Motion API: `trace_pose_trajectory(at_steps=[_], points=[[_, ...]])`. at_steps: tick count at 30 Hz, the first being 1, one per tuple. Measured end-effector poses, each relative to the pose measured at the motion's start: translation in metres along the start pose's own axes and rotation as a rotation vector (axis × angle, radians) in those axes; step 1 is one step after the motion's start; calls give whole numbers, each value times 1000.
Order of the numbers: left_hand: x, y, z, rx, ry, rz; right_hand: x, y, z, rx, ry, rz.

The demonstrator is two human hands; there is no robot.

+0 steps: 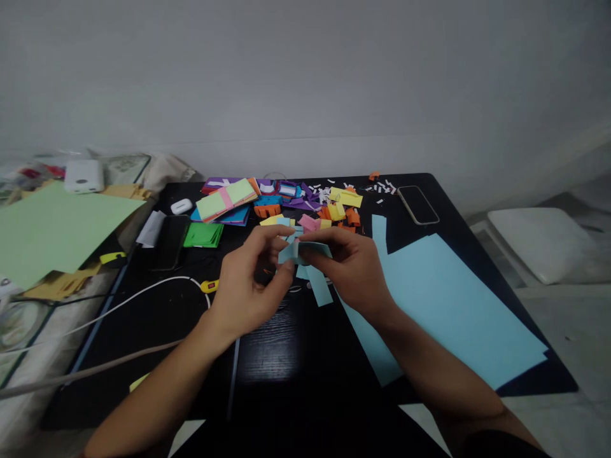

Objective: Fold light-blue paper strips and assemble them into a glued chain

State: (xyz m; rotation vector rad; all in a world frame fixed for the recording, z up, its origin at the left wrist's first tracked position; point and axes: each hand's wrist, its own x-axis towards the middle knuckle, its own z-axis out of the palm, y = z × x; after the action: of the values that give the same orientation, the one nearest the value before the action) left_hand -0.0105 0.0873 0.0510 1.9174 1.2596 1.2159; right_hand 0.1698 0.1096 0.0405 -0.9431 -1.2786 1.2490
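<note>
Over the middle of a black table, both hands pinch a small folded light blue paper piece. My left hand grips its left end with thumb and fingers closed. My right hand holds the right end, fingers curled round it. Loose light blue strips lie on the table just under the hands. Beyond the hands lies a heap of small folded paper pieces in orange, yellow, pink and purple.
Large light blue sheets lie at the right. A phone sits at the far right, another dark phone at the left. Green folded paper, a white earbud case, white cables, a big green sheet.
</note>
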Motion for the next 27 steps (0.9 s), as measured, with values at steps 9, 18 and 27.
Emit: trace_pose_trajectory(at_steps=[9,18,27], points=[[-5,-6,4,133,71,33,0,1,2,56,-12,4],[-2,-4,3,55,89,-18,0,-1,1,19,-58,32],[-2,-4,4,28,65,-72,3,1,-2,46,-97,91]])
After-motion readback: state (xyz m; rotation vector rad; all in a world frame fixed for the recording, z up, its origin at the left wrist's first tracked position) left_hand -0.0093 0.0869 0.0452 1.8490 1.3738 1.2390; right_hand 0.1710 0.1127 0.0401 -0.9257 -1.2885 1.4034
